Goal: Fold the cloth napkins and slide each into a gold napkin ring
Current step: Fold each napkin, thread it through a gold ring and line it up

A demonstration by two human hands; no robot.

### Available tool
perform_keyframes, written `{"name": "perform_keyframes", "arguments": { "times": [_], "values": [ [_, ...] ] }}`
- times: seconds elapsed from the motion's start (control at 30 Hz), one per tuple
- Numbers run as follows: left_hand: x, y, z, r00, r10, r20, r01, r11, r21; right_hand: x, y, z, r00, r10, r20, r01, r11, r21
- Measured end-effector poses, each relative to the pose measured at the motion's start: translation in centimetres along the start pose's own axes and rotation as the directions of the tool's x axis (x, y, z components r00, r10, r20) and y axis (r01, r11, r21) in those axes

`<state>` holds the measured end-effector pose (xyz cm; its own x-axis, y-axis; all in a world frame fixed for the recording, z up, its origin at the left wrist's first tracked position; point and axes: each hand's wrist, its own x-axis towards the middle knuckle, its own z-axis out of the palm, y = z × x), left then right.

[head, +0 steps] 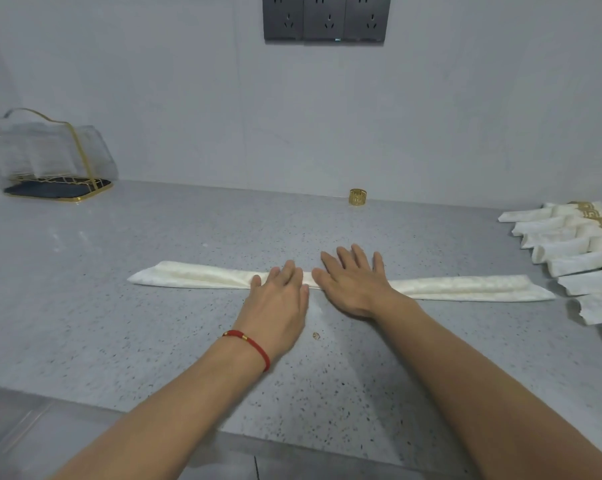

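1. A cream cloth napkin point(202, 277), folded into a long narrow band, lies flat across the grey speckled desk point(84, 289), its middle pinned under both hands and its pointed ends reaching out well beyond each wrist.
2. The left hand point(280, 292) and the right hand point(353, 280) sit side by side, nearly touching, fingers straight and spread, palms pressing the fold down and gripping nothing.
3. The fabric looks light, soft and limp; the layers would likely spring apart once released, so the band is best pinched at its centre, or at one end while the other palm keeps the crease.
4. Beyond the right hand's fingertips, near the wall, one gold napkin ring point(358, 197) stands by itself, well apart from the cloth.
5. Far out past the right hand, a row of finished napkins point(552, 237) lies overlapped, gold bands already on.
6. Far past the left hand stands a gold wire holder point(57, 157); a red cord bracelet point(254, 344) circles the left wrist.
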<state>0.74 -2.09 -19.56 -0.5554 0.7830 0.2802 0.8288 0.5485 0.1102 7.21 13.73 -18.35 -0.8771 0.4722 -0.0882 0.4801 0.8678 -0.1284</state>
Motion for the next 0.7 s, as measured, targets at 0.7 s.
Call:
{"name": "perform_keyframes", "arguments": {
  "times": [0.7],
  "values": [
    [6.1, -0.4, -5.4, 0.904, -0.045, 0.426, -0.125, 0.924, 0.361, 0.1, -0.3, 0.2, 1.000, 0.010, -0.014, -0.010, 1.000, 0.007]
  ]
}}
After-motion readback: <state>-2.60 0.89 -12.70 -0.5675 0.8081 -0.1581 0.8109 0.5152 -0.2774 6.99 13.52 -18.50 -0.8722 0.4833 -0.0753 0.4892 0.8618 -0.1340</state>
